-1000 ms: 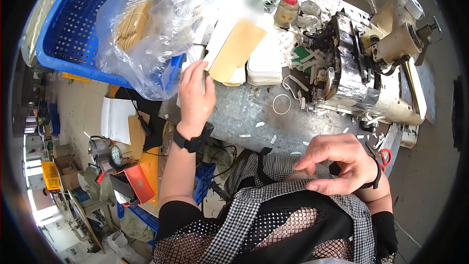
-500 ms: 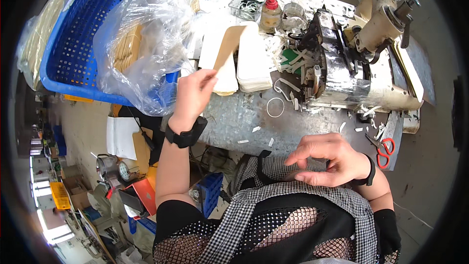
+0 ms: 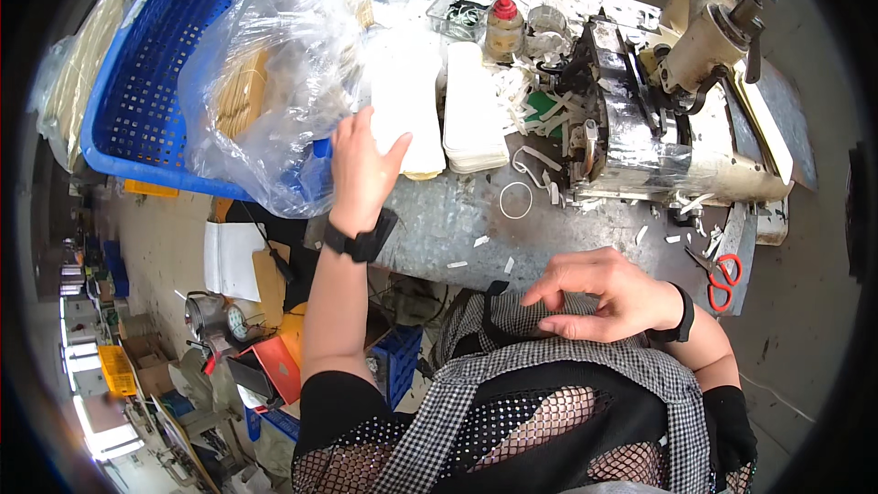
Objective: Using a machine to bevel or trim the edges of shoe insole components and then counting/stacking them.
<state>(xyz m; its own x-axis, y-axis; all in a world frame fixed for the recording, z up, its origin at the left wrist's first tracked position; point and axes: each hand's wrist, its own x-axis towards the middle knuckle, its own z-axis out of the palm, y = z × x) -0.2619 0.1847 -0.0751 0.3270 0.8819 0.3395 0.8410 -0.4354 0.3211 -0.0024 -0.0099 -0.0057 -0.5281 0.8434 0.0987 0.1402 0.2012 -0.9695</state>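
Note:
My left hand is open at the left edge of a stack of white, round-cornered pieces, its thumb pointing toward them. A second stack of white pieces lies just to the right. The left hand has nothing in it. My right hand hovers above my checked apron, in front of the table edge. Its fingers are curved and its thumb stands apart, with nothing between them. Black bands circle both wrists.
A blue basket with clear plastic bags and tan pieces stands at the left. On the right is a sewing machine, with red-handled scissors nearby. A red-tipped bottle, white scraps and a white ring lie about.
The tan-sided piece pinched in my left hand has been let go onto the left stack. That hand's fingers have spread and reached slightly farther. My right hand has shifted slightly left.

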